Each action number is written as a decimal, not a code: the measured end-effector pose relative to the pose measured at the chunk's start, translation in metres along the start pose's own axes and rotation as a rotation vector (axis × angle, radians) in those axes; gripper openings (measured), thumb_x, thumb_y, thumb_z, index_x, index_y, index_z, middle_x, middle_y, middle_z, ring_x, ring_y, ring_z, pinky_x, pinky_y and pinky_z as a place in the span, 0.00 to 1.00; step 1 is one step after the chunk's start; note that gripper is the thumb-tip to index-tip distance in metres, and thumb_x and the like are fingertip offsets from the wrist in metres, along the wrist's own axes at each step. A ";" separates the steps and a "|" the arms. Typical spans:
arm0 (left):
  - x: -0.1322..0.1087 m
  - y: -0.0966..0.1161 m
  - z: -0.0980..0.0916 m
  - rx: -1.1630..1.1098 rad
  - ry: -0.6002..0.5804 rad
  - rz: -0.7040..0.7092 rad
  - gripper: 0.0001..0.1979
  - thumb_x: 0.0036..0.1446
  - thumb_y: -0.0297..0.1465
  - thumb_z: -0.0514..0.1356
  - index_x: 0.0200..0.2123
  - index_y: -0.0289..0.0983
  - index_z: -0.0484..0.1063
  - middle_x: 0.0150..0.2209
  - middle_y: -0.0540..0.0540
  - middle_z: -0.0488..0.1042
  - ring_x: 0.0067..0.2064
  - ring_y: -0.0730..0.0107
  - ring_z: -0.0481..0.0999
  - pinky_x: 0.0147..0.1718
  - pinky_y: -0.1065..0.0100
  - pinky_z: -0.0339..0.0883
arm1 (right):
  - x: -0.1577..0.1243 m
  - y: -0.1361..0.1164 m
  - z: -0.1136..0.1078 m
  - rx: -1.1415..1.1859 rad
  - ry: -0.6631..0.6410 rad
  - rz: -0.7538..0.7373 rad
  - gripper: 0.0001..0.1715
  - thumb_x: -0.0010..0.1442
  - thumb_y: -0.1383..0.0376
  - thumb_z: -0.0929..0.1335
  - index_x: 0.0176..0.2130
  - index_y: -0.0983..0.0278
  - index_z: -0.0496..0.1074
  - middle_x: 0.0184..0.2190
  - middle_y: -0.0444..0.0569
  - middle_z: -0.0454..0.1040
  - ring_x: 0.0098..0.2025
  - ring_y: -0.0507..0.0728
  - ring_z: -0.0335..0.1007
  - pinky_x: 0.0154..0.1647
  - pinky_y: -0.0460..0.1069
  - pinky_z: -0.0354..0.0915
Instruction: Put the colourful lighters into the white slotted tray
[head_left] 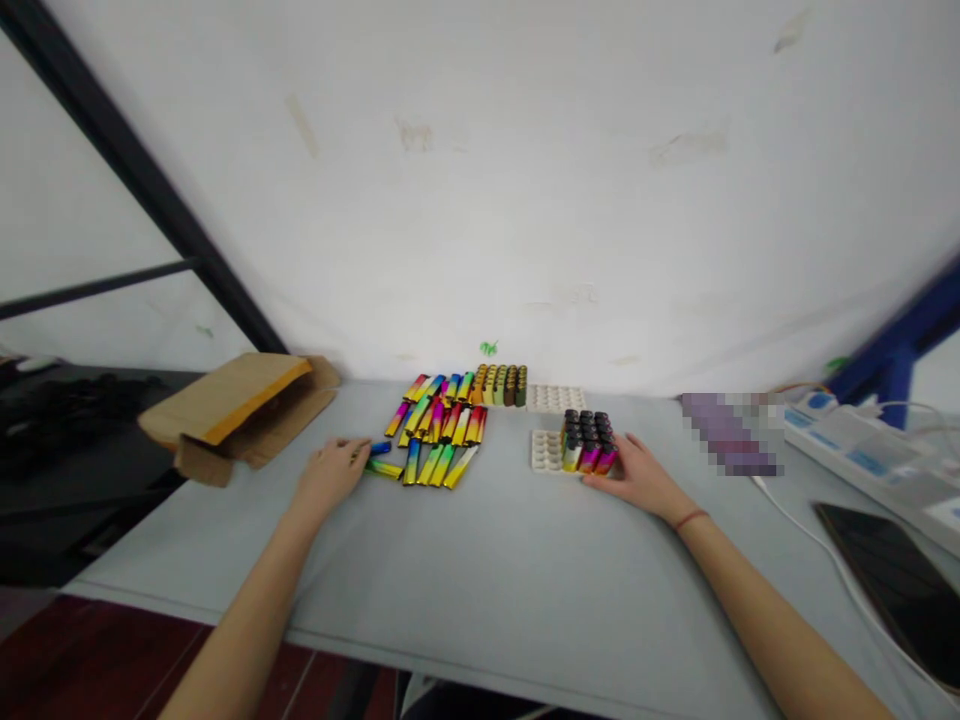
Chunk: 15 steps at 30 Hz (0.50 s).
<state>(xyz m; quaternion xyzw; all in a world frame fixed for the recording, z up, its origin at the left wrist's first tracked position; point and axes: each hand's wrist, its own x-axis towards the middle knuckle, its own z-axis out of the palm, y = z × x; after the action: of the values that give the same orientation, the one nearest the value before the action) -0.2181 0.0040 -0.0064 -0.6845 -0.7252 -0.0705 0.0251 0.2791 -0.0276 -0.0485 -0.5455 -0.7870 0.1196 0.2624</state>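
Observation:
My left hand (335, 475) is at the left end of a spread of shiny rainbow-coloured lighters (435, 418). Its fingers are curled onto a blue one (380, 448), and a green-yellow one (385, 469) lies just beside the fingertips. My right hand (636, 478) wraps the right end of a white holed tray (547, 451), thumb in front and fingers behind. Black-topped lighters (589, 440) stand upright in rows in the tray's right part, while its left holes show bare. What the right fingertips touch behind them is hidden.
Gold-topped lighters (500, 384) stand upright in rows near the wall, beside another white holed tray (556, 398). An open cardboard box (240, 405) lies at left. A power strip (870, 455), a dark phone (892, 580) and a white cable (814, 540) lie at right.

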 end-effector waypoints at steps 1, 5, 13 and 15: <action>0.000 -0.004 0.000 0.014 -0.042 -0.010 0.22 0.64 0.37 0.48 0.50 0.41 0.78 0.46 0.38 0.78 0.49 0.53 0.76 0.52 0.56 0.68 | 0.000 -0.001 -0.001 0.001 -0.006 0.002 0.33 0.56 0.44 0.71 0.52 0.62 0.71 0.44 0.55 0.79 0.48 0.68 0.75 0.57 0.66 0.64; 0.002 -0.001 -0.004 0.002 -0.093 -0.017 0.22 0.64 0.35 0.48 0.51 0.38 0.78 0.46 0.38 0.79 0.49 0.56 0.78 0.52 0.61 0.69 | 0.001 -0.005 -0.004 -0.006 -0.008 0.017 0.30 0.56 0.44 0.71 0.48 0.62 0.73 0.41 0.54 0.80 0.46 0.68 0.75 0.55 0.65 0.66; 0.005 0.003 -0.017 -0.102 -0.017 -0.017 0.19 0.62 0.34 0.50 0.46 0.33 0.78 0.44 0.36 0.78 0.48 0.57 0.78 0.53 0.62 0.69 | 0.001 -0.006 -0.005 -0.004 -0.019 0.022 0.29 0.56 0.44 0.70 0.46 0.62 0.73 0.41 0.55 0.79 0.46 0.68 0.75 0.54 0.65 0.66; 0.005 0.017 -0.020 -0.194 0.036 -0.038 0.21 0.63 0.35 0.49 0.48 0.32 0.77 0.45 0.36 0.79 0.47 0.56 0.78 0.50 0.61 0.70 | 0.001 -0.005 -0.004 -0.003 -0.016 0.014 0.28 0.56 0.44 0.70 0.45 0.62 0.73 0.41 0.55 0.79 0.46 0.68 0.75 0.55 0.64 0.66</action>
<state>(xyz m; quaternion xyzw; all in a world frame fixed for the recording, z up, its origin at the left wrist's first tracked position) -0.2028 0.0073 0.0156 -0.6685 -0.7271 -0.1533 -0.0294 0.2772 -0.0284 -0.0425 -0.5503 -0.7855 0.1245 0.2543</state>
